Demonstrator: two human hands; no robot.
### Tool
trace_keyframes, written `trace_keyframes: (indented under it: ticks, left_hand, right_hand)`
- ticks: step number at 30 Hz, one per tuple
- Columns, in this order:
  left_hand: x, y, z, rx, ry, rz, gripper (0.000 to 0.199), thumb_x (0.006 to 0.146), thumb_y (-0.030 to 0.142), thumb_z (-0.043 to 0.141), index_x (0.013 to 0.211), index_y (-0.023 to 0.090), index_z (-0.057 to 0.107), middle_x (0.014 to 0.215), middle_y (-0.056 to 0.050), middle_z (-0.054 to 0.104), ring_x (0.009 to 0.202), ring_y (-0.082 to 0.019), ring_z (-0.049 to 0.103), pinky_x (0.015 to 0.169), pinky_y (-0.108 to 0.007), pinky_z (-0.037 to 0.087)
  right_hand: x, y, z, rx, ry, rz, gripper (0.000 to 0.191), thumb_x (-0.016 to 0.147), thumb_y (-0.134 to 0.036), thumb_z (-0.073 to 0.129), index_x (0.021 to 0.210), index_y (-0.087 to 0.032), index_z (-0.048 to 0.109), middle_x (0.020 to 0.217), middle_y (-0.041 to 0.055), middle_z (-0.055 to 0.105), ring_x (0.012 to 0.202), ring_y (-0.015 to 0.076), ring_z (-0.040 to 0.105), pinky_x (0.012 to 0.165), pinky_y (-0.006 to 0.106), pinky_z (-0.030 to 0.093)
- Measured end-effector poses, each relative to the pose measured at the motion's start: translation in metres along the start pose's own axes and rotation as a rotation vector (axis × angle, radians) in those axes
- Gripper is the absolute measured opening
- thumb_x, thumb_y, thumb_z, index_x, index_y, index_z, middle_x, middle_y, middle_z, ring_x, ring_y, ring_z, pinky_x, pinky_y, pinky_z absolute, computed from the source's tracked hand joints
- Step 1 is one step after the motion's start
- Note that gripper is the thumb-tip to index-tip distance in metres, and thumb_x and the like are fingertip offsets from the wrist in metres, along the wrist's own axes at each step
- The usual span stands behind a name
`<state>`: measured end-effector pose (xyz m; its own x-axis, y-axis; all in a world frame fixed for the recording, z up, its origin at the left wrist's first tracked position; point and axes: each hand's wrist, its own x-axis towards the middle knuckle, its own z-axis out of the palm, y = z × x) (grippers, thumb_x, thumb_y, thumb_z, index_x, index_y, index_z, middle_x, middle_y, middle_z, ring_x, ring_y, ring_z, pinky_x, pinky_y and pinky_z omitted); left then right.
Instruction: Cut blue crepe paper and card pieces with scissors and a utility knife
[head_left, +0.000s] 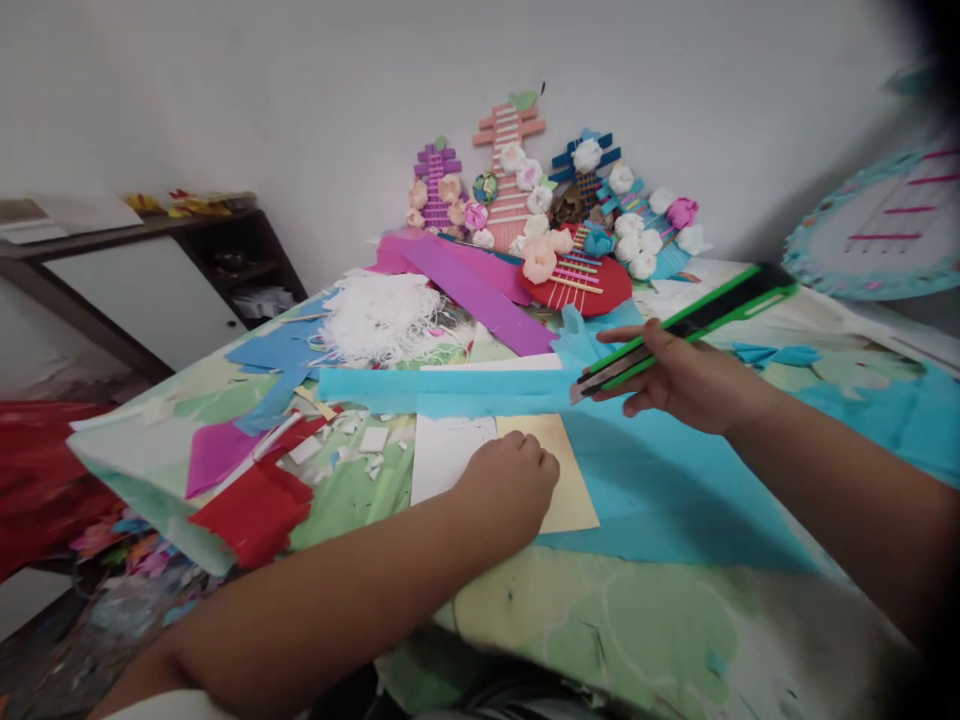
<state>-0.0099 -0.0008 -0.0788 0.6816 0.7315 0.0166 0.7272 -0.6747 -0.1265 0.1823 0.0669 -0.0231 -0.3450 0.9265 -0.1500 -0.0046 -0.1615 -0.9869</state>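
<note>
Knife [720, 303] between closed right fingers [658, 342], blade tip [577, 393] over blue strip [450, 388]; left fingers [531, 447] curled shut over cream card [571, 500].

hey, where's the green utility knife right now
In the head view, the green-and-black utility knife is right of centre, held in the right hand, its blade pointing down-left at the right end of the light blue paper strip.

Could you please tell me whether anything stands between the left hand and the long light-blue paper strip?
Nothing visible stands up between the left hand and the strip; only a flat white paper sheet and a flat tan card lie there.
</note>
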Motion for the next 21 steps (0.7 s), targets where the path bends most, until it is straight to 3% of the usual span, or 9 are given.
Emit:
trace_keyframes:
  ticks: [4, 10, 15, 21]
  left_hand:
    - [0.000, -0.001, 0.003, -0.029, 0.003, 0.015, 0.023, 0.068, 0.011, 0.044, 0.091, 0.009, 0.050, 0.086, -0.013, 0.052, 0.078, -0.023, 0.048, 0.061, -0.033, 0.041]
    - [0.000, -0.001, 0.006, -0.049, 0.044, 0.020, 0.021, 0.070, 0.014, 0.044, 0.088, 0.010, 0.052, 0.082, -0.012, 0.053, 0.076, -0.023, 0.047, 0.059, -0.034, 0.040]
    - [0.001, -0.002, 0.003, -0.097, 0.025, 0.011, 0.016, 0.074, 0.020, 0.043, 0.084, 0.011, 0.052, 0.081, -0.011, 0.052, 0.076, -0.024, 0.047, 0.060, -0.035, 0.040]
    - [0.000, 0.000, 0.000, -0.119, 0.033, -0.034, 0.014, 0.076, 0.024, 0.043, 0.080, 0.014, 0.053, 0.077, -0.009, 0.051, 0.077, -0.024, 0.048, 0.065, -0.039, 0.039]
  right_hand:
    - [0.031, 0.009, 0.025, 0.117, -0.167, -0.012, 0.031, 0.068, -0.045, 0.058, 0.082, -0.019, 0.051, 0.077, 0.0049, 0.066, 0.075, 0.0190, 0.063, 0.060, 0.028, 0.049]
    - [0.065, 0.036, 0.043, 0.121, -0.146, -0.054, 0.029, 0.057, -0.022, 0.069, 0.076, -0.020, 0.047, 0.068, -0.0056, 0.060, 0.066, 0.0090, 0.060, 0.054, 0.018, 0.043]
    - [0.070, 0.056, 0.040, -0.104, -0.116, -0.140, 0.040, 0.056, -0.023, 0.069, 0.091, -0.022, 0.050, 0.070, -0.0035, 0.062, 0.059, 0.0101, 0.058, 0.053, 0.022, 0.044]
    - [0.062, 0.051, 0.043, -0.361, -0.182, -0.135, 0.028, 0.058, -0.029, 0.067, 0.082, -0.021, 0.054, 0.083, 0.0012, 0.065, 0.083, 0.0173, 0.061, 0.075, 0.031, 0.047]
